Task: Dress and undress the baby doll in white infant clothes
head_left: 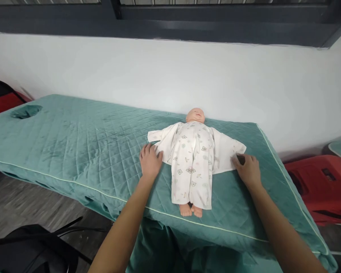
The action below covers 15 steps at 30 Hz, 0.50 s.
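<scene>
A baby doll (195, 115) lies on its back, its head towards the wall and its bare feet towards me. It wears white printed trousers (182, 178); a white shirt (224, 148) lies spread out on both sides of it, one sleeve reaching each way. At the shirt's left edge, my left hand (150, 161) rests with fingers apart, thumb and fingertips touching the cloth below the sleeve. On the other side, my right hand (247, 168) has thumb and fingers bent together at the shirt's edge, pinching the cloth near the sleeve end.
A green quilted cover (88, 136) lies over the long bed, with a face hole (27, 111) at its far left. Behind is a white wall (116, 72) under a dark window frame (216, 22). Red plastic chairs (324, 185) stand right; a dark chair (31, 246) stands front left.
</scene>
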Motion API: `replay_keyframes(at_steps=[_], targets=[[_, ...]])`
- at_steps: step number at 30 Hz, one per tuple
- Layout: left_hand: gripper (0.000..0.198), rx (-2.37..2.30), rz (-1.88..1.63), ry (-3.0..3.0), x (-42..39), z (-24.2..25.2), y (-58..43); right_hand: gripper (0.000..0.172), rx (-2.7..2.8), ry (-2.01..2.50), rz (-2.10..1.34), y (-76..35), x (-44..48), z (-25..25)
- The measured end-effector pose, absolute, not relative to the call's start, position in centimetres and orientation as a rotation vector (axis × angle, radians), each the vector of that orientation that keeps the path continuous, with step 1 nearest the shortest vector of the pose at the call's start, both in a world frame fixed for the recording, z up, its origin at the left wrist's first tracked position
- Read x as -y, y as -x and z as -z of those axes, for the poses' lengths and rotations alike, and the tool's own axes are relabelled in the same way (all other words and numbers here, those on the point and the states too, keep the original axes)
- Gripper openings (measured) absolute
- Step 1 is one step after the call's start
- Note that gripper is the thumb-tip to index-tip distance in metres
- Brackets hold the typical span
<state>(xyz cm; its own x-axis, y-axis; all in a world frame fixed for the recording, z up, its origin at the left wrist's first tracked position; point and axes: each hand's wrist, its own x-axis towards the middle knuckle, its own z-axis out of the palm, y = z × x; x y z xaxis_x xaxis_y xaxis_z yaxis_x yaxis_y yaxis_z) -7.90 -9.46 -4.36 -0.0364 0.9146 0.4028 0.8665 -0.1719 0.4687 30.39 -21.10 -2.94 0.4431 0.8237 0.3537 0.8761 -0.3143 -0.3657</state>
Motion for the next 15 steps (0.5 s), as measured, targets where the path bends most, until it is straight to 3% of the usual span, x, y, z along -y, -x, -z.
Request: replay_keyframes(at_steps=[2, 5, 8, 12, 15], targets=[[0.04, -2.058, -0.974, -2.096, 8.9, 4.4, 8.0, 0.049, 1.352, 2.409, 0.068, -30.9, 20.8, 2.9], [0.034, -2.091, -0.971, -2.064, 8.6, 4.3, 7.9, 0.04, 1.318, 2.499, -0.133, -31.2, 20.1, 2.0], [0.027, -2.082, -0.952, -2.047, 8.6, 4.2, 8.0, 0.03, 1.249, 2.239, -0.224, -31.0, 18.3, -0.1], [0.035, -2.113, -1.003, -1.996, 8.4, 4.1, 8.4, 0.028, 1.229, 1.95, -0.109, -27.2, 16.7, -3.8], [0.034, -2.124, -0.987, -2.007, 8.3, 3.9, 8.7, 0.023, 1.869, 1.598, -0.217, -22.2, 17.6, -5.5]])
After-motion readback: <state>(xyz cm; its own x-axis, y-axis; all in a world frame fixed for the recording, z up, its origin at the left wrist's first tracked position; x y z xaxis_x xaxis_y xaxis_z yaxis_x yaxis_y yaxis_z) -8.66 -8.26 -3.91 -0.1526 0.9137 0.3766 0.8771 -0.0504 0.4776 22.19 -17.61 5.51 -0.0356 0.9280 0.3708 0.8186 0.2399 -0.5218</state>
